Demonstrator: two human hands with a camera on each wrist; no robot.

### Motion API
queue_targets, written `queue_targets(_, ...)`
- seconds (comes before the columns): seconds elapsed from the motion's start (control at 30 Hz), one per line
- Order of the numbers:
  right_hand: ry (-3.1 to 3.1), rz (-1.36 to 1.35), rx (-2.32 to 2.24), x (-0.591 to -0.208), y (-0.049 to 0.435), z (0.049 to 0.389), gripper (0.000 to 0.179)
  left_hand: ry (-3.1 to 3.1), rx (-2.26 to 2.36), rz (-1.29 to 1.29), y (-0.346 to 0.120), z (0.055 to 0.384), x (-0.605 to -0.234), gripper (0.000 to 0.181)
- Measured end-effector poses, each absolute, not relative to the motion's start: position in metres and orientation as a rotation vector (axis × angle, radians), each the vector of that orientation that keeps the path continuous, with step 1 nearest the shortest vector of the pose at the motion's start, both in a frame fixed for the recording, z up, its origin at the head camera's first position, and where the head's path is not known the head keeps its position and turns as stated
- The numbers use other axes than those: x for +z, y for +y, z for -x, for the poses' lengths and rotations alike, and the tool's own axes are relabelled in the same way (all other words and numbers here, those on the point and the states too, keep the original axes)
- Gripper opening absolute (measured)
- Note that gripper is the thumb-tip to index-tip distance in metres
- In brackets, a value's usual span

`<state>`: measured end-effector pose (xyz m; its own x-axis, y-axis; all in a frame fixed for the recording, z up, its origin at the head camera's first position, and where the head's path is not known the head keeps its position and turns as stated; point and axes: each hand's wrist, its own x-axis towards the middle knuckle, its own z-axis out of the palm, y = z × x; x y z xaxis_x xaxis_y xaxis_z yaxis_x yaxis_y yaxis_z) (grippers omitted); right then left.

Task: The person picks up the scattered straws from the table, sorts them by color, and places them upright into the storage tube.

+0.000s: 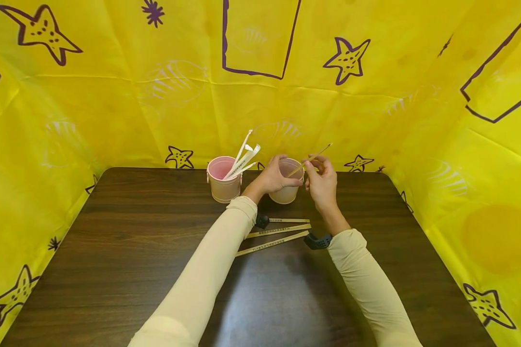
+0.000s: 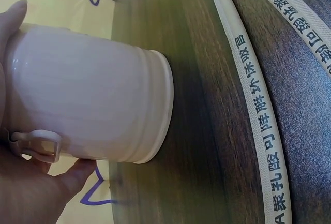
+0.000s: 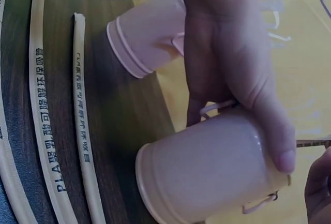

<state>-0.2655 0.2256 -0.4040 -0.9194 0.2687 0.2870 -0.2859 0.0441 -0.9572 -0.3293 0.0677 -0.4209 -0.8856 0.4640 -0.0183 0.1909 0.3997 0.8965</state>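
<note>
My left hand (image 1: 272,177) grips a small pale bucket (image 1: 283,195) round its rim, thumb on the near side and fingers behind. The bucket stands upright on the table. My right hand (image 1: 322,185), just right of the rim, pinches a paper-wrapped straw (image 1: 323,149). That straw slants, its lower end inside the bucket's mouth and its upper end pointing up and right. In the left wrist view the bucket (image 2: 88,94) shows a small side handle. Little of the right hand (image 3: 318,180) shows at the right wrist view's edge.
Left of the gripped bucket stands a pink bucket (image 1: 225,192) holding several white-wrapped straws (image 1: 243,161). Three printed wrapped straws (image 1: 274,244) lie on the dark wooden table (image 1: 156,231) below my hands. A yellow patterned cloth (image 1: 113,96) surrounds the table's back and sides.
</note>
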Motion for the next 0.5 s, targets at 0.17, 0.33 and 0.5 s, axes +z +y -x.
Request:
queue_targets(0.17,-1.96,0.004,1.936,-0.4057,0.2232,0.264,0.031,2.397,1.48,-0.563,0.068,0.3289,-0.4215,0.1)
queue_targets(0.33,-1.961,0.034,1.965,-0.4044,0.2237,0.2615,0.034,2.396,1.49,-0.558,0.0683,0.3296,-0.4216,0.1)
queue_targets(0.5,-1.996,0.094,1.939,-0.4046,0.2272,0.2566,0.043,2.397,1.484,-0.553,0.0687,0.3293,-0.4209,0.1)
